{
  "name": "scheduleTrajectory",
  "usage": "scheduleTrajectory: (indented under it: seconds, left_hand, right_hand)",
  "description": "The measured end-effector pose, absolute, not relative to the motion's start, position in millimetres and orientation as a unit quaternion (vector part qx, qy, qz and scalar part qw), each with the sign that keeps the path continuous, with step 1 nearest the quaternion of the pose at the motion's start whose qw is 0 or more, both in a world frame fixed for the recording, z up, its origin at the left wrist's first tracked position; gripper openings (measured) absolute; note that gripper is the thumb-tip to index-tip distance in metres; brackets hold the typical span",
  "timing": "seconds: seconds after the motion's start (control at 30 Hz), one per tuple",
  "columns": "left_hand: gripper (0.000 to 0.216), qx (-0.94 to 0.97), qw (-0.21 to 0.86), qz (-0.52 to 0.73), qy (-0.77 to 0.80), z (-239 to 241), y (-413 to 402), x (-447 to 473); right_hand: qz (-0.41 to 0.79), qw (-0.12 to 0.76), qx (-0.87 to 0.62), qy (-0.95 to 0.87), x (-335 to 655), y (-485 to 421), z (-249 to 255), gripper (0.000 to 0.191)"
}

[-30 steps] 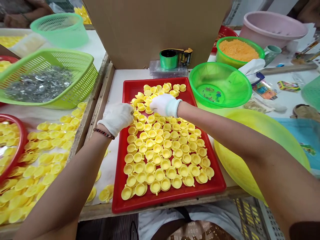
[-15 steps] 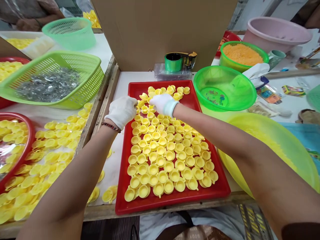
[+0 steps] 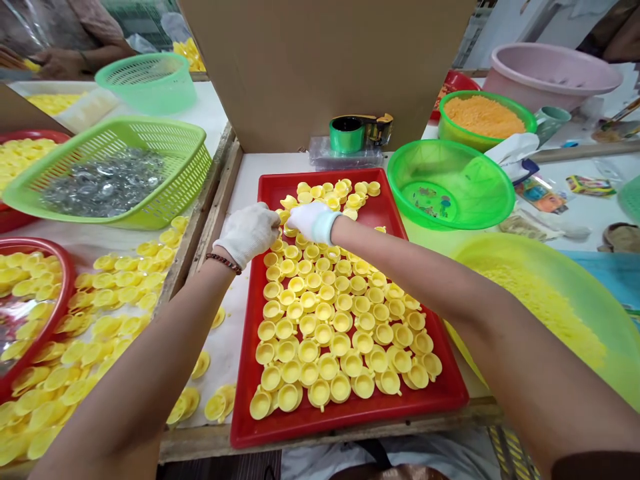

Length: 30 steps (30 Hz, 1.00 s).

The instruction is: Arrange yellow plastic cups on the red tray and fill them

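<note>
Head view: right hand (image 3: pixel 311 222), grip unclear, has moved nearer left hand (image 3: pixel 249 233).

1. I can't read any words, brands or numbers from here.
2. The small box (image 3: pixel 591 186) near the far edge of the table (image 3: pixel 603 212) carries coloured print too tiny for me.
3. The picture packet (image 3: pixel 543 193), just left of it, shows me only blurred colours, with no legible lettering.

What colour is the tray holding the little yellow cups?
Red; the tray shows best in the head view.
</note>
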<state>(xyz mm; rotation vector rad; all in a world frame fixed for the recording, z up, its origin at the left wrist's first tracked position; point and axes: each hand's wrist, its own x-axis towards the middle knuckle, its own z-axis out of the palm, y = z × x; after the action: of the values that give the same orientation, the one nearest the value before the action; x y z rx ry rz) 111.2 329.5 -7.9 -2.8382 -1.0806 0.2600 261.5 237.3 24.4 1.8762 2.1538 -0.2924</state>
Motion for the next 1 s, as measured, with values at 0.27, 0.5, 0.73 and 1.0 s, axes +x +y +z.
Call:
scheduleTrajectory:
  seconds: [0.27, 0.5, 0.73, 1.0]
  left_hand:
    - [0.043, -0.921, 0.016, 0.012, -0.389, -6.9, 339.3, 123.7]
    - [0.035, -0.901, -0.005, 0.067, -0.428, 1.9, 355.2, 140.1]
    - [0.037, -0.936, 0.064, 0.029, -0.344, -7.8, 353.3, 130.4]
    - [0.043, -0.928, 0.013, -0.019, -0.373, -10.1, 350.9, 123.5]
  right_hand:
    - [0.019, 0.080, 0.699, 0.710, 282.6, 252.9, 4.2, 0.036]
    - [-0.015, 0.112, 0.653, 0.749, 289.8, 249.7, 4.3, 0.027]
    - [0.017, 0.009, 0.742, 0.670, 289.4, 277.7, 1.0, 0.041]
    - [0.019, 0.015, 0.708, 0.705, 294.9, 273.5, 20.8, 0.034]
